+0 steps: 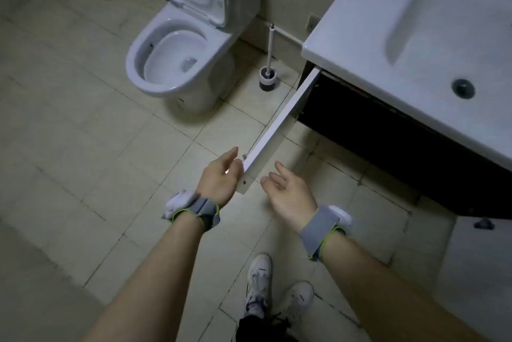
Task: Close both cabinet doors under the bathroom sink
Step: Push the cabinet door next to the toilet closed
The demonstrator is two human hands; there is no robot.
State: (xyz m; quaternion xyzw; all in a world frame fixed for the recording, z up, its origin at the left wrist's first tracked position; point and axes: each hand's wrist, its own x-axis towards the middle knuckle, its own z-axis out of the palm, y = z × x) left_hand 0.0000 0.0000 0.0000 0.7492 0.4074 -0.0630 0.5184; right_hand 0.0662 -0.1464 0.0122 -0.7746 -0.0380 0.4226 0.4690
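A white cabinet door [279, 128] under the white sink [415, 37] stands swung wide open, its free edge pointing toward me. My left hand [219, 175] is against that free edge on its left side, fingers spread, touching or nearly touching it. My right hand [288, 189] hovers open just right of the door's edge, palm up, apart from it. The cabinet's inside [388, 142] is dark. A second white door [476, 272] with a dark knob [483, 223] shows at the lower right; I cannot tell its angle.
A white toilet [177, 62] with its lid up stands at the far left of the door. A toilet brush in its holder [267, 75] stands between the toilet and the cabinet. My white shoes [277, 294] are on the tiled floor [83, 147] below my hands.
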